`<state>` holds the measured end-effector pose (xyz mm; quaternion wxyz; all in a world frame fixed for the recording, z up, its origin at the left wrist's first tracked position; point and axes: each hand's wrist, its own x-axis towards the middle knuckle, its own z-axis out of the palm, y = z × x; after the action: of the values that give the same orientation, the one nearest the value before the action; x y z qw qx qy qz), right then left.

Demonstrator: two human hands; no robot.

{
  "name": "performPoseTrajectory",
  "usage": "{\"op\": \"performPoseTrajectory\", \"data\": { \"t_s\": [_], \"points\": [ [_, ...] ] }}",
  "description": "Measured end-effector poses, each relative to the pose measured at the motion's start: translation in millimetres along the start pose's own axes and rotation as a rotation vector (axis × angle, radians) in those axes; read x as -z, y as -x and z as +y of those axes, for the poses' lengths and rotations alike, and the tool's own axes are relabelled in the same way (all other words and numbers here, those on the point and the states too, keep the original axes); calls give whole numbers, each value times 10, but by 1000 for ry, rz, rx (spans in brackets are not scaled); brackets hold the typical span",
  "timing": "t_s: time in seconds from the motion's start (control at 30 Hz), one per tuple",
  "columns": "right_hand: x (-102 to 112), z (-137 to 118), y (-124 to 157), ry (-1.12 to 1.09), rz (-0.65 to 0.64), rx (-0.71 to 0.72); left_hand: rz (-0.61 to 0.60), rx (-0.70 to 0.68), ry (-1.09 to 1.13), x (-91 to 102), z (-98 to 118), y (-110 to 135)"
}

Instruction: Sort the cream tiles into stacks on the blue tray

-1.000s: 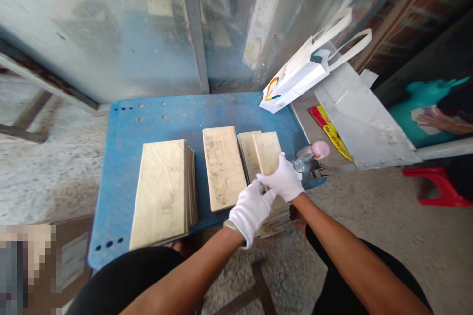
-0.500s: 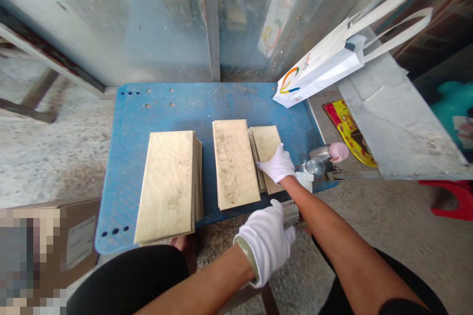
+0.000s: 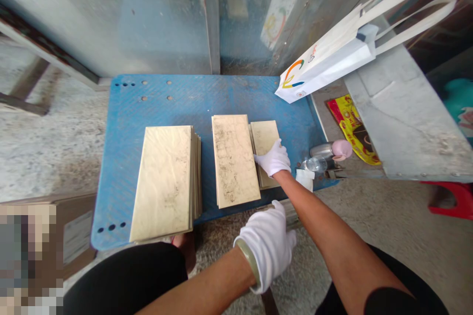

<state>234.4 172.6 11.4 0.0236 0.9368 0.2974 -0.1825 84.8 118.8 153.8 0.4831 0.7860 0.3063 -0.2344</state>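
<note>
- Saw right hand (image 3: pixel 275 158) spread across rightmost board stack (image 3: pixel 264 134); could not tell whether gripping.
- Noted left hand (image 3: pixel 266 243) half-open near blue table (image 3: pixel 185 106), holding nothing visible.

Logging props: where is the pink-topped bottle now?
In the head view, the pink-topped bottle is right of the right hand, beside a clear container, by the right edge of the blue table.
</note>
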Motion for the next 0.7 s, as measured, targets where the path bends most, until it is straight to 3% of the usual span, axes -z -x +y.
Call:
{"op": "performPoseTrajectory", "data": {
  "t_s": [0.1, 0.3, 0.5, 0.7],
  "points": [
    [-39, 19, 11, -7, 17, 9, -21, 3, -17, -8, -4, -14],
    [12, 108, -101, -59, 195, 75, -46, -4, -74, 4, 31, 10],
    [220, -14, -413, -78, 16, 38, -22, -44, -144, -67, 3, 20],
    [155, -347, -597, -39, -65, -10, 51, -52, -111, -261, -172, -71]
  ]
}}
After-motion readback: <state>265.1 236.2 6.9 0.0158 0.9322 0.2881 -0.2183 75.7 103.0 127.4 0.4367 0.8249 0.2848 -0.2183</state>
